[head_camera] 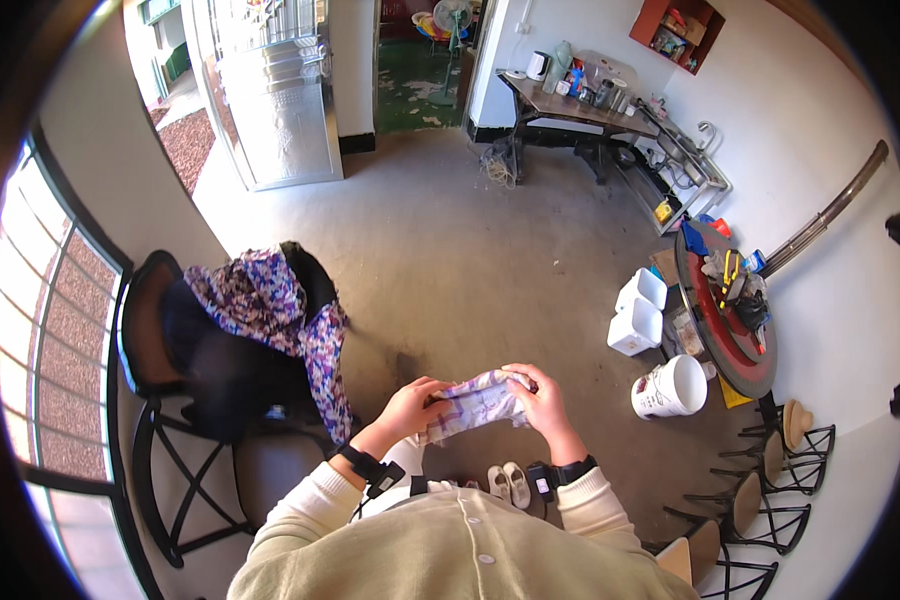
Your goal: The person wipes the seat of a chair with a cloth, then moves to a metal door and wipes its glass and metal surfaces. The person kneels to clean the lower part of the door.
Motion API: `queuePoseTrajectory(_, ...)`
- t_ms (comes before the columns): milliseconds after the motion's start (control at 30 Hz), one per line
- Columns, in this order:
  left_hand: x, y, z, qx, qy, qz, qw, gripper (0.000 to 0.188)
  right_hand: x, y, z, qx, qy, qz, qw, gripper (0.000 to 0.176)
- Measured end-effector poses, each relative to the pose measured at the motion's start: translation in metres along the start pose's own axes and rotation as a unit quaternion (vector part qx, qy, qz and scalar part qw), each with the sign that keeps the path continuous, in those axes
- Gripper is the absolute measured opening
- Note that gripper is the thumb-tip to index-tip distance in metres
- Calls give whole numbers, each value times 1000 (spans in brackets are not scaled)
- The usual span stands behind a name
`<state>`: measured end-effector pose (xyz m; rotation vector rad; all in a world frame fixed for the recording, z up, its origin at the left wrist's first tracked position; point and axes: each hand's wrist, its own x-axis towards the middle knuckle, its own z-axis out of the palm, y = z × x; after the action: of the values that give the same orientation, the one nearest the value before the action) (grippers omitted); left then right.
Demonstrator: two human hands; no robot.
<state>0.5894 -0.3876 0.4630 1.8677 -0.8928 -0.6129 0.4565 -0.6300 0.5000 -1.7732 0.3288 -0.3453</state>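
A patterned cloth (478,406), pale with purple and pinkish markings, is stretched between my two hands in front of my body. My left hand (407,411) grips its left end. At the opposite end, the fingers of my right hand (544,401) are closed around the cloth's upper corner. The cloth looks folded or rolled along its top edge, and its lower edge hangs loose. Both wrists wear black straps with small devices. Below the cloth, a pair of light shoes (508,485) rests on the floor.
To the left, a floral garment (270,300) drapes over a chair beside a barred window. A white bucket (669,386), white square containers (636,311) and a round red-and-grey tabletop (694,300) are at right. Several chairs (742,502) line the right wall. A cluttered table (562,105) stands farther back.
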Motion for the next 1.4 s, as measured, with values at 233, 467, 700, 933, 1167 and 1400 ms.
queuePoseTrajectory(233, 155, -64, -93, 51, 83, -30, 995, 21, 180, -18, 13, -123, -79, 11, 989, 24)
queuePoseTrajectory(467, 296, -54, -168, 8, 63, 37, 997, 18, 318, -15, -9, -96, -86, -37, 991, 37)
queuePoseTrajectory(700, 455, -27, -161, 34, -32, 82, 996, 33, 423, 31, -71, -135, 48, 14, 990, 29)
queuePoseTrajectory(933, 597, -41, -145, 66, 32, 121, 990, 54, 575, 87, -116, -181, 60, -173, 966, 32)
queuePoseTrajectory(1167, 696, -54, -185, 30, 199, -116, 973, 38, 713, 76, -89, -150, -59, -59, 985, 27)
queuePoseTrajectory(1400, 782, -115, -273, -94, 232, -245, 937, 43, 860, 70, -2, -125, -180, -141, 966, 28)
